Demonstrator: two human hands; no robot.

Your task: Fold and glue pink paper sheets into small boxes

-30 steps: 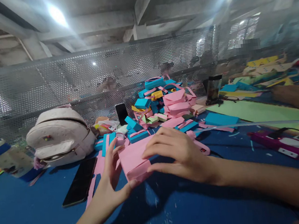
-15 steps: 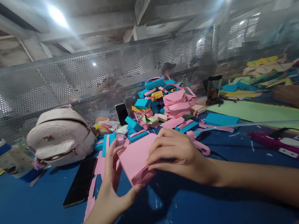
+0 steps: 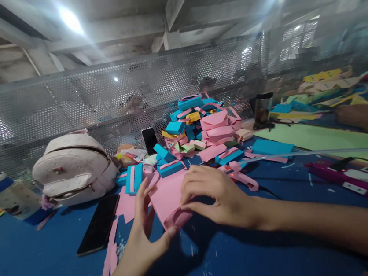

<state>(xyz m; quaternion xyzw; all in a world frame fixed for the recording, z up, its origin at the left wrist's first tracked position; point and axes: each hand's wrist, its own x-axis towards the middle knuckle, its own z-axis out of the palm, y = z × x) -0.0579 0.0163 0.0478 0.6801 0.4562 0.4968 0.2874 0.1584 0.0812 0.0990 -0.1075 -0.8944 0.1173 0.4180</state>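
A folded pink paper box [image 3: 167, 197] is held between my two hands above the blue table [image 3: 244, 259]. My left hand [image 3: 148, 230] grips its left side, thumb at the near corner and fingers along the far left edge. With thumb and fingertips together, my right hand [image 3: 215, 194] pinches the box's right near edge. Just beyond my right hand lies a pink glue gun [image 3: 241, 176] with a small red light. Pink paper strips and scraps [image 3: 127, 204] lie to the left of the box.
Blue and pink paper boxes [image 3: 215, 121] are piled at the back. On the left are a black phone [image 3: 99, 225], a white backpack [image 3: 74, 168] and a bottle [image 3: 15, 201]. A purple power strip [image 3: 348, 177] lies right, near another person's hand [image 3: 359, 116]. A perforated metal screen [image 3: 99, 94] stands behind.
The box and both hands have shifted slightly right and down. My right hand's wrist has lowered a little, uncovering more of the glue gun. Both hands keep their hold.
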